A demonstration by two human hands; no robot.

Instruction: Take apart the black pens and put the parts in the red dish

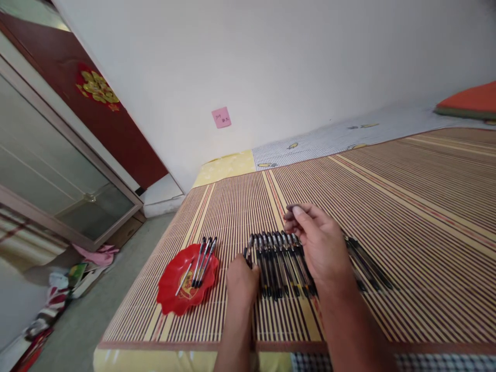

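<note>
My left hand (242, 279) is closed around a dark pen (248, 253) at the left end of a row; its fingers are partly hidden. Side by side on the striped mat lie several black-capped pens (277, 263) with clear barrels. Above the row's right end is my right hand (315, 235), thumb and fingertips pinched together. What it holds, if anything, is too small and dark to make out. Beyond the right wrist lie more dark pens (368, 263), partly covered by the arm. On the left, a red scalloped plate (166, 281) holds three pens (203, 263) and a thin white stick (183, 279).
The striped mat (232, 206) covers a bed set against a white wall (290, 67). A pink note (221, 118) is stuck on the wall. Folded orange cloth (468, 101) lies at the far right. Left of the bed are floor (151, 243), a glass-paned door (70, 170) and scattered items.
</note>
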